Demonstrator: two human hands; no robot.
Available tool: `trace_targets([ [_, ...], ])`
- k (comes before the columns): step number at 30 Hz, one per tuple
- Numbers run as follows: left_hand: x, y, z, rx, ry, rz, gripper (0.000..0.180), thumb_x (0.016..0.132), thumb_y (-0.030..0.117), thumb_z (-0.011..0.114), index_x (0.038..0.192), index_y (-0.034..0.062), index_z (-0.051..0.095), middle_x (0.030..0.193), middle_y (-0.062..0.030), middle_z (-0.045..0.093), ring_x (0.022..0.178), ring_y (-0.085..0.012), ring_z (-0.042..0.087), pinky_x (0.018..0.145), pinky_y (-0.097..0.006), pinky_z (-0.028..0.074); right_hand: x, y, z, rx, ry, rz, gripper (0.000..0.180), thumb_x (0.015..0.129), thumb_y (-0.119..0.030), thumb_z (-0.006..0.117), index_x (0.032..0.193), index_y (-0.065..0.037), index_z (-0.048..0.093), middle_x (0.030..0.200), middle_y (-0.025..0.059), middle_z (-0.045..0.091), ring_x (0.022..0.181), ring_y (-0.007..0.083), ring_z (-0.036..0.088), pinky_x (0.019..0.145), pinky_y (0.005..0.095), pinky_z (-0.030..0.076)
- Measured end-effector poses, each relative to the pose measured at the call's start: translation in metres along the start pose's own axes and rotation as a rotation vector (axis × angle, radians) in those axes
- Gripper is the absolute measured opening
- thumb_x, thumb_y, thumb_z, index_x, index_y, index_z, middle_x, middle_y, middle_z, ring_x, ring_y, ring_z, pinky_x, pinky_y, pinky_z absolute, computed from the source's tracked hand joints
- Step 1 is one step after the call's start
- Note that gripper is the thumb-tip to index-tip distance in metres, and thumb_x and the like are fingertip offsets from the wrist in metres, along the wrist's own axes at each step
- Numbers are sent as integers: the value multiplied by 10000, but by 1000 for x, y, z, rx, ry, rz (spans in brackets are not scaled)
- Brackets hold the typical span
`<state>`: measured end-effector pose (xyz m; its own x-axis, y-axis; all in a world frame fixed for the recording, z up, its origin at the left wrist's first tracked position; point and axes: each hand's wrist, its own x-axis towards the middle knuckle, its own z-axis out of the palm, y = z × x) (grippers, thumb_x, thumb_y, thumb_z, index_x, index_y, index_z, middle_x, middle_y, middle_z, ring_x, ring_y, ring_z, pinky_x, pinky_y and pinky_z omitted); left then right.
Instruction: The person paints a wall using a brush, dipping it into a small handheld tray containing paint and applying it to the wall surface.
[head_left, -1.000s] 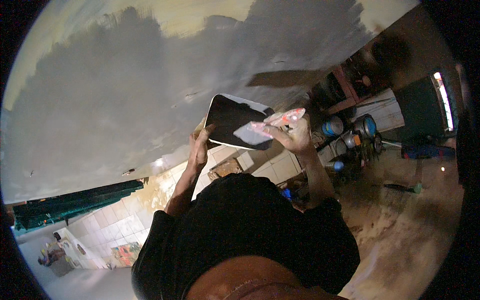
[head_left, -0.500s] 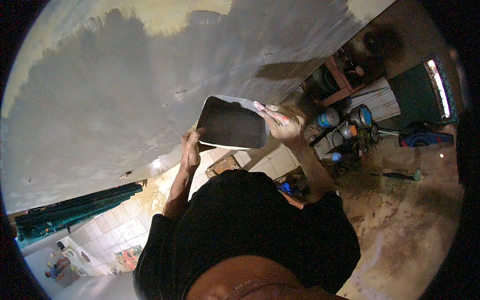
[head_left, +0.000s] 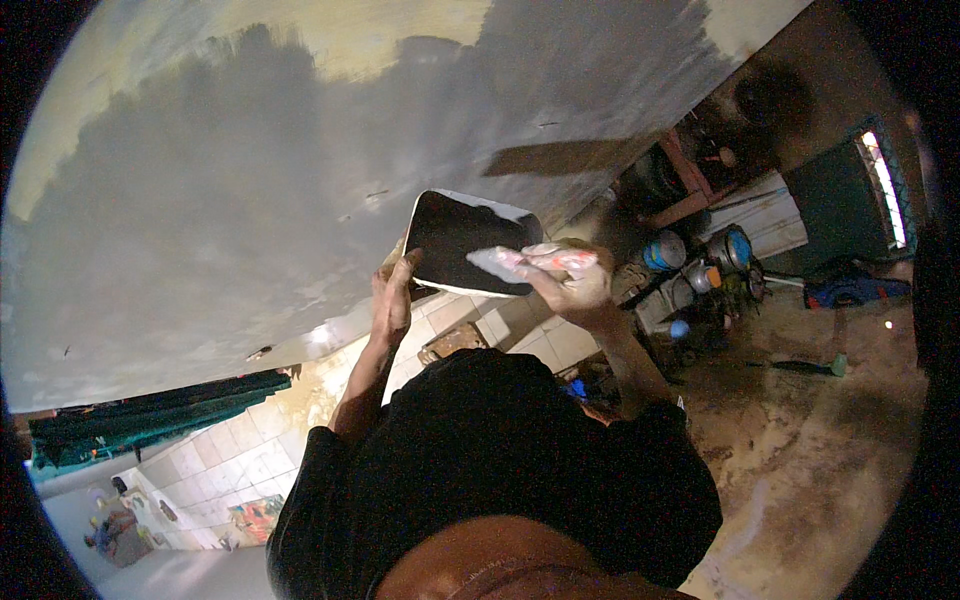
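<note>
In front of my chest, my left hand (head_left: pixel 393 285) grips the left side of a rectangular white-rimmed tub (head_left: pixel 440 235). Its inside looks dark, and the tub is tilted toward me. Closed round the pink-and-orange smeared handle of a flat hand tool (head_left: pixel 492 262) is my right hand (head_left: pixel 578 285). The tool's pale, tapered end lies over the tub's mouth; whether it touches the inside I cannot tell. Just beyond the tub, a wall (head_left: pixel 250 200) has a wide grey coat with ragged, brushed edges over a yellowish surface.
Buckets (head_left: pixel 733 245) and other containers stand to the right, by a reddish wooden frame (head_left: pixel 690 180). A green-ended tool (head_left: pixel 838 365) lies on the stained floor (head_left: pixel 790 450). Dark green cloth (head_left: pixel 160 405) hangs at the left, above pale tiles (head_left: pixel 240 440).
My right hand has brought the tool from the tub's upper right rim down and left, over its mouth. My left hand still holds the tub, shifted slightly right.
</note>
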<state>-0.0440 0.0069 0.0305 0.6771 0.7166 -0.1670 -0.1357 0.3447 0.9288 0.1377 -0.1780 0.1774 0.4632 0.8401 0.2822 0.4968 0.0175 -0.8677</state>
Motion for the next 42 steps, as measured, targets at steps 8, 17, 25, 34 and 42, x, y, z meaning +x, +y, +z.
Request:
trace_targets([
  [8, -10, 20, 15, 29, 25, 1, 756, 855, 561, 601, 1349, -6, 519, 1082, -171, 661, 916, -232, 656, 784, -372, 565, 20, 7, 13, 61, -139, -197, 88, 765, -7, 756, 821, 34, 702, 862, 167, 714, 810, 231, 702, 746, 338, 553],
  [17, -16, 29, 20, 112, 19, -10, 675, 814, 398, 633, 1368, 30, 519, 1056, -150, 676, 895, -216, 648, 811, -354, 536, 56, 28, 33, -135, 0, -202, 180, 812, -89, 765, 928, 32, 700, 967, 135, 720, 872, 178, 699, 730, 291, 559],
  [25, -19, 35, 14, 173, -57, -10, 680, 797, 341, 626, 1391, 39, 492, 1109, -169, 658, 939, -237, 646, 838, -383, 536, 63, 5, 28, -381, 13, -495, 149, 782, -92, 777, 871, -3, 698, 878, 122, 726, 787, 223, 721, 676, 304, 573],
  [34, -17, 27, 13, 88, 0, -34, 678, 832, 427, 618, 1370, 29, 512, 1070, -191, 662, 900, -258, 659, 775, -385, 570, 45, -12, 25, -327, 330, -473, 116, 766, -37, 772, 856, 10, 714, 880, 115, 730, 776, 204, 718, 693, 292, 563],
  [42, -18, 18, 10, 21, 57, 17, 762, 837, 602, 589, 1317, 11, 555, 1053, -173, 656, 881, -234, 658, 750, -366, 575, 17, -23, 5, -144, -67, -290, 133, 792, -9, 748, 912, 39, 718, 940, 141, 719, 837, 190, 695, 759, 293, 536],
])
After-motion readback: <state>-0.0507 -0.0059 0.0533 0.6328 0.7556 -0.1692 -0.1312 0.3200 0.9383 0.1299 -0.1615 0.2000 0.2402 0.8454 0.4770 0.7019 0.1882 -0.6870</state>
